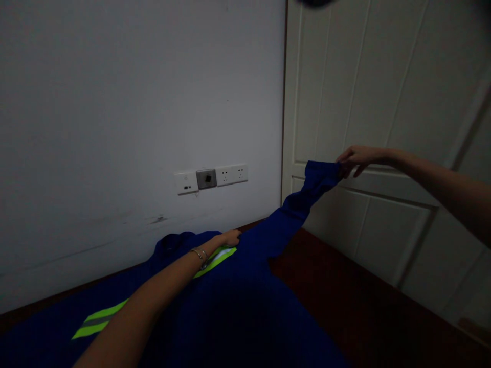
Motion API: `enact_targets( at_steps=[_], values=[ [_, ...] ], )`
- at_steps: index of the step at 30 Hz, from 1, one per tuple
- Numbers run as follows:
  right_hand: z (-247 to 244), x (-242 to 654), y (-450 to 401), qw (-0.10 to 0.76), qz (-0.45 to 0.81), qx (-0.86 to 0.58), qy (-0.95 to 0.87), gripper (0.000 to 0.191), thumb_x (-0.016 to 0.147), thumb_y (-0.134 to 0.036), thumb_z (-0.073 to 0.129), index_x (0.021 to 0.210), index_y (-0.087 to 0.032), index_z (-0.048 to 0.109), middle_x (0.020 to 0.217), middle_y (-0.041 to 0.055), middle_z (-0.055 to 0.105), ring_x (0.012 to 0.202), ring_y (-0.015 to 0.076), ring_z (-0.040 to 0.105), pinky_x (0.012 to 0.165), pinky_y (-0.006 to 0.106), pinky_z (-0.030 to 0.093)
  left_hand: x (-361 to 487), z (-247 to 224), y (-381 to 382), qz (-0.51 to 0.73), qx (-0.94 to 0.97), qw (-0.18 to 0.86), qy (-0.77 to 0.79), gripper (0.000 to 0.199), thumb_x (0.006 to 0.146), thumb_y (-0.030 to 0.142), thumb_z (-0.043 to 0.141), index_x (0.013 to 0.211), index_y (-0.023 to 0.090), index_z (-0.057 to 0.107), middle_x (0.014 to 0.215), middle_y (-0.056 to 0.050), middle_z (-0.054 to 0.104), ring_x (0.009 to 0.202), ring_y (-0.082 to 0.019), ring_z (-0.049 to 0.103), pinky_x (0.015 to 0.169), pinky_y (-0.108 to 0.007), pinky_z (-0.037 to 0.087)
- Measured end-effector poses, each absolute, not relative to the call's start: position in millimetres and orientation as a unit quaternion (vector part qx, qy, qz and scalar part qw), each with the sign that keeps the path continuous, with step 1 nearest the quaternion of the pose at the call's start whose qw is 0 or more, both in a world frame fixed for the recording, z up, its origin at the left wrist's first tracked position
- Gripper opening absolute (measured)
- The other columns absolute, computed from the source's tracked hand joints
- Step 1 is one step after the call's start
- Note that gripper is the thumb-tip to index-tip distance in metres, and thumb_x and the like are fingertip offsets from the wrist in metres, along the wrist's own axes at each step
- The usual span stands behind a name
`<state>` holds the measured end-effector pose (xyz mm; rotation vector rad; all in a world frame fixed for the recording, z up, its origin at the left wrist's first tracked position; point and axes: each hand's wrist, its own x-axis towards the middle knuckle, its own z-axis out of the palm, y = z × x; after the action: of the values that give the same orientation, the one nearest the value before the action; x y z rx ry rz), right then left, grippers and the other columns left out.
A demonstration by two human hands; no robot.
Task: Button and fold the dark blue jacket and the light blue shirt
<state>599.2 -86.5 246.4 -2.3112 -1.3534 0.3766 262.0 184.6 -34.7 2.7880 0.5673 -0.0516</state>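
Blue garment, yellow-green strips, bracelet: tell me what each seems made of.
Blue garment: probably matte woven cloth, since it folds softly where lifted. Yellow-green strips: perhaps smooth reflective tape, bright-edged around a grey or paler band. Bracelet: likely shiny metal, from its thin, pale strands.

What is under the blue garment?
Dark red floor shows beside the garment and below the sleeve held up by the right hand. The cloth covers whatever lies directly underneath, so that can't be seen.

dark red floor point(326, 276), blue garment point(245, 286) spread over it
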Motion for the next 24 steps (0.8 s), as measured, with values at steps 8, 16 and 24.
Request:
enact_targets(
  at_steps=[8,16,24],
  values=[
    [238.8,571.0,-90.6,0.322,0.144,-0.822,-0.447,0.027,0.081,-0.029,0.051,0.076,-0.005,0.060,0.087,0.0213,0.066,0.075,0.0217,0.063,0.064,0.029,0.051,261.0,-36.0,178.1,-0.005,0.966,0.106,0.234,0.036,0.086,0.028,0.030,0.091,0.011,0.061,0.100,-0.013,0.064,0.088,-0.019,0.059,0.081,-0.028,0.042],
    [256.9,570.5,-66.4,0.207,-0.073,-0.800,-0.558,0.034,0.060,-0.005,0.055,0.091,-0.015,0.068,0.079,0.0020,0.068,0.072,0.0167,0.060,0.065,0.023,0.047,255.4,-46.2,171.7,0.035,0.955,0.141,0.259,0.049,0.088,0.043,0.024,0.085,0.011,0.060,0.092,-0.012,0.064,0.084,-0.019,0.059,0.077,-0.027,0.042],
    [273.5,561.3,-64.5,0.247,-0.207,-0.767,-0.554,0.043,0.067,0.003,0.038,0.104,0.000,0.060,0.094,0.0111,0.065,0.070,0.0083,0.052,0.064,0.019,0.035,257.4,-42.0,185.3,0.107,0.923,0.221,0.295,0.019,0.072,0.027,0.046,0.070,0.013,0.059,0.068,-0.003,0.061,0.067,-0.014,0.054,0.061,-0.023,0.040]
  ],
)
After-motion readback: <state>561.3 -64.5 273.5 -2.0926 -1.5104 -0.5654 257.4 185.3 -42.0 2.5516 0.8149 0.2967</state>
